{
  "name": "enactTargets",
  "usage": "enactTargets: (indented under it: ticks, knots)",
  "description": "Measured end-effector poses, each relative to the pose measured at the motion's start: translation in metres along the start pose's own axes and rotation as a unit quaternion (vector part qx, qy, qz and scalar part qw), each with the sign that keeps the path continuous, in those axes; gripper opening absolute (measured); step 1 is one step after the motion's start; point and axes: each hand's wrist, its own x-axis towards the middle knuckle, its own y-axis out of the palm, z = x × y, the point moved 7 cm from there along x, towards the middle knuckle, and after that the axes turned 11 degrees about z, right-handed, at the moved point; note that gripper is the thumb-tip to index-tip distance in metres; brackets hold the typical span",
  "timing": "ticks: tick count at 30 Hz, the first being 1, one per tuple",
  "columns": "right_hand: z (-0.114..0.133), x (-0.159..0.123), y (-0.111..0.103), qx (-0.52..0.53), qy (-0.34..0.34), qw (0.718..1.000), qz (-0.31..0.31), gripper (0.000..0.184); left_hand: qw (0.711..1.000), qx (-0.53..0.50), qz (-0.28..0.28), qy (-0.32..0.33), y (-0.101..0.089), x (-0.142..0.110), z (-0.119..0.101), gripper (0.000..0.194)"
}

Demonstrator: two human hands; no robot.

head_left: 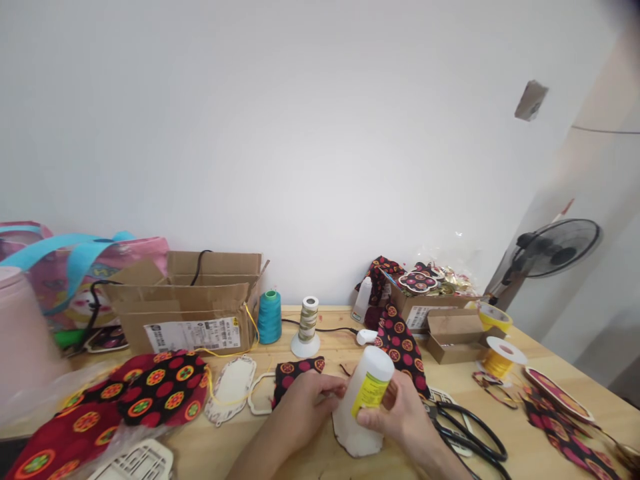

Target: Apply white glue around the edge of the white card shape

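Gripping the white plastic glue bottle with the yellow label [369, 387], my right hand [400, 410] had its fingers curled closed around the lower half of the barrel, thumb pressed on the label side. The bottle was tipped, its base up toward twelve o'clock and its neck down toward six, over the flat white scalloped cut-out shape [356, 437] lying on the pale wooden table [545, 363]. My left hand [305, 407] sat at nine o'clock of the bottle, fingers bent and partly closed, their tips touching or just beside the bottle's lower end; whether they pinched anything I could not tell.

I judged the bottle light and a little squashy, smooth enough to slip, so the grip belonged around the labelled middle, where the paper gave some purchase. The cut-out looked thin and stiff, easy to nudge, best steadied by pressing on its edge.

At three o'clock of my right hand, the black-handled scissors [467, 427] lay flat, close by. At eleven o'clock stood the cream thread cone on its white base [307, 327], with the teal thread spool [269, 317] just left of it, and the open brown cardboard box [190, 310] further toward ten. Black fabric pieces printed with red and orange circles [160, 390] lay at nine o'clock, well apart from the bottle.
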Motion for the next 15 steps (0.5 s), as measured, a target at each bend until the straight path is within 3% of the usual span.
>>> enactTargets:
  ticks: [15]
  knots:
    - [0.005, -0.003, 0.000, -0.014, 0.007, 0.999, 0.036, 0.034, 0.999, 0.018, -0.023, -0.030, -0.002, -0.002, 0.011, 0.033]
